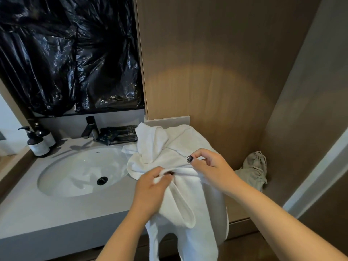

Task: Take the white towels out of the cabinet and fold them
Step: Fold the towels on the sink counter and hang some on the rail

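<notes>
A white towel (190,213) hangs down over the front right corner of the grey counter (56,210). My left hand (150,191) is closed on a fold of its upper edge. My right hand (211,166) pinches the same edge just to the right, thumb and forefinger together. More white towel (160,144) lies bunched in a heap on the counter behind my hands, right of the basin. I cannot tell whether the heap and the hanging part are one piece. No cabinet door shows.
A white oval basin (81,172) with a black drain is sunk in the counter, a black tap (90,129) behind it. Two dark pump bottles (37,144) stand far left. Black packets (116,134) lie by the tap. A beige cloth bag (254,170) sits in the wooden niche at right.
</notes>
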The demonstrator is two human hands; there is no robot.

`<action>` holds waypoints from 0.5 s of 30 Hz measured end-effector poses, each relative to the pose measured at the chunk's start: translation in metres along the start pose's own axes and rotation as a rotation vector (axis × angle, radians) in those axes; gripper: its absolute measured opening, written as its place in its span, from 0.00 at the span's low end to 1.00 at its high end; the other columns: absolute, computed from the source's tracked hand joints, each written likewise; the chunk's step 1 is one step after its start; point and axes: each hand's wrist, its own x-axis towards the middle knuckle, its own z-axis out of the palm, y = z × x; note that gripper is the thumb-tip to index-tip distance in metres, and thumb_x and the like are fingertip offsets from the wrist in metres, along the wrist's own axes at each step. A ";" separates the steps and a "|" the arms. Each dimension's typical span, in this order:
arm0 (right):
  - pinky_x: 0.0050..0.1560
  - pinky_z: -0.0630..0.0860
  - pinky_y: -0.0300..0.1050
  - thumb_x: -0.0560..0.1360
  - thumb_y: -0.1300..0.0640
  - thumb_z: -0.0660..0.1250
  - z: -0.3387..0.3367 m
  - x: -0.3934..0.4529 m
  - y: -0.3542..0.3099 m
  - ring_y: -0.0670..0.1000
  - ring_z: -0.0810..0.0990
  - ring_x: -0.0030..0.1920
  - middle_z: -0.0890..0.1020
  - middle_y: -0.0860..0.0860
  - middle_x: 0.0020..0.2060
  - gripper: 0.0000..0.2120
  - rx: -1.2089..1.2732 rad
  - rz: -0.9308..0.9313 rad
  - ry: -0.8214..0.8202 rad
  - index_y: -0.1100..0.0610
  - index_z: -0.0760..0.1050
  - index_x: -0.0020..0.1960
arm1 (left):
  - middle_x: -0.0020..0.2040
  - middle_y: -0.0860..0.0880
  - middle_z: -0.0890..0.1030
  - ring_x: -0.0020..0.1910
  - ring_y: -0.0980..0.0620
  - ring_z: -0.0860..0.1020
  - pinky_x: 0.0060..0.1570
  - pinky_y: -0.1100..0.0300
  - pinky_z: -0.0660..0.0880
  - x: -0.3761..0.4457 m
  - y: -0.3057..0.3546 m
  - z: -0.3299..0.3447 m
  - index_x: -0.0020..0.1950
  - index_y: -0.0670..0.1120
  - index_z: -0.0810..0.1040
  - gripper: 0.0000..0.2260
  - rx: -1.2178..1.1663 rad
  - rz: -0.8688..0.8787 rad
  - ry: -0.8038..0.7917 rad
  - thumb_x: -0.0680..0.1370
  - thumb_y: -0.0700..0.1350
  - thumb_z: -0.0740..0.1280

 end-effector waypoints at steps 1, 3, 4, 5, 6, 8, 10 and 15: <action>0.25 0.57 0.34 0.80 0.58 0.65 -0.006 -0.002 0.003 0.42 0.60 0.23 0.66 0.45 0.22 0.08 -0.010 0.015 0.008 0.61 0.77 0.44 | 0.36 0.52 0.82 0.33 0.60 0.77 0.33 0.70 0.71 0.002 0.000 -0.004 0.39 0.48 0.82 0.06 -0.038 -0.035 0.059 0.76 0.43 0.70; 0.28 0.58 0.36 0.79 0.60 0.66 -0.020 -0.005 0.010 0.43 0.61 0.26 0.67 0.45 0.24 0.11 -0.063 0.030 0.037 0.61 0.76 0.38 | 0.36 0.54 0.83 0.35 0.61 0.79 0.32 0.68 0.72 0.007 -0.002 -0.012 0.38 0.52 0.83 0.09 -0.106 -0.111 0.162 0.77 0.42 0.69; 0.31 0.59 0.38 0.79 0.61 0.65 -0.027 -0.007 0.012 0.44 0.62 0.28 0.68 0.48 0.26 0.13 -0.094 0.027 0.050 0.63 0.75 0.36 | 0.37 0.53 0.83 0.37 0.58 0.80 0.33 0.65 0.72 0.009 -0.003 -0.016 0.38 0.53 0.83 0.10 -0.125 -0.142 0.192 0.77 0.42 0.69; 0.33 0.59 0.40 0.79 0.61 0.65 -0.034 -0.009 0.014 0.45 0.62 0.30 0.67 0.50 0.28 0.15 -0.124 0.016 0.062 0.66 0.73 0.35 | 0.37 0.52 0.83 0.39 0.54 0.80 0.34 0.61 0.72 0.011 -0.005 -0.020 0.37 0.53 0.82 0.10 -0.099 -0.158 0.208 0.77 0.43 0.70; 0.33 0.59 0.40 0.79 0.60 0.65 -0.039 -0.012 0.013 0.45 0.62 0.31 0.66 0.50 0.28 0.17 -0.150 -0.004 0.073 0.66 0.71 0.34 | 0.37 0.51 0.83 0.40 0.51 0.80 0.35 0.59 0.72 0.013 -0.008 -0.022 0.36 0.53 0.82 0.09 -0.026 -0.149 0.210 0.76 0.43 0.70; 0.32 0.58 0.37 0.79 0.57 0.67 -0.046 -0.016 0.010 0.45 0.60 0.30 0.65 0.48 0.27 0.20 -0.199 -0.046 0.092 0.64 0.68 0.31 | 0.37 0.52 0.82 0.40 0.53 0.80 0.34 0.60 0.73 0.013 -0.007 -0.020 0.39 0.56 0.82 0.07 0.160 -0.094 0.156 0.73 0.43 0.71; 0.31 0.59 0.37 0.78 0.54 0.68 -0.047 -0.020 0.005 0.44 0.61 0.29 0.65 0.47 0.26 0.21 -0.257 -0.075 0.077 0.64 0.70 0.30 | 0.42 0.58 0.82 0.42 0.63 0.79 0.35 0.72 0.72 0.009 -0.001 -0.007 0.49 0.63 0.80 0.13 0.259 0.015 -0.009 0.72 0.44 0.72; 0.30 0.60 0.35 0.78 0.49 0.67 -0.036 -0.028 -0.008 0.43 0.63 0.26 0.66 0.45 0.23 0.22 -0.303 -0.125 0.002 0.53 0.69 0.27 | 0.51 0.76 0.75 0.52 0.74 0.72 0.45 0.82 0.65 -0.004 0.013 0.044 0.53 0.75 0.73 0.16 0.332 0.241 -0.444 0.70 0.58 0.70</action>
